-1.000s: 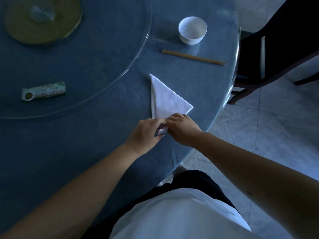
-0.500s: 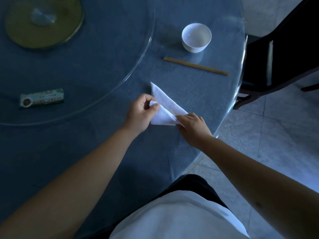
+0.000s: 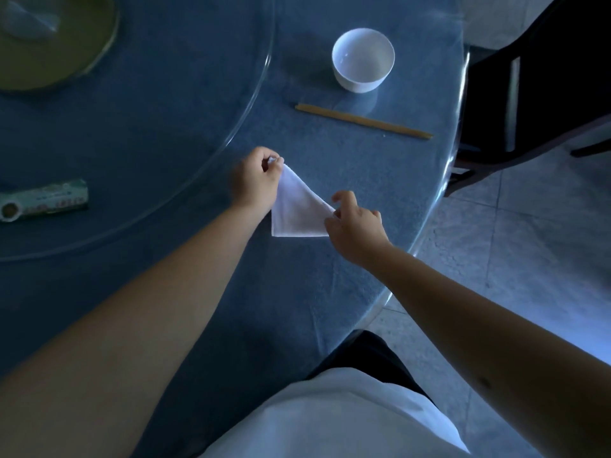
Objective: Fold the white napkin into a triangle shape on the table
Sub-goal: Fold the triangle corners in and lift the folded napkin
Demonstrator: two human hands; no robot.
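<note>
Napkin (image 3: pixel 297 209) lies folded as a white triangle on the table (image 3: pixel 198 127). Left hand (image 3: pixel 256 180) pinches its far tip; right hand (image 3: pixel 355 226) pinches the near-right corner.

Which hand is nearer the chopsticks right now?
Left, narrowly. The left hand pinches the napkin corner below-left of the chopsticks; the right hand sits farther below them.

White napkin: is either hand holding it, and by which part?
Both. The left hand pinches the far tip of the white folded cloth napkin; the right hand pinches its near-right corner.
</note>
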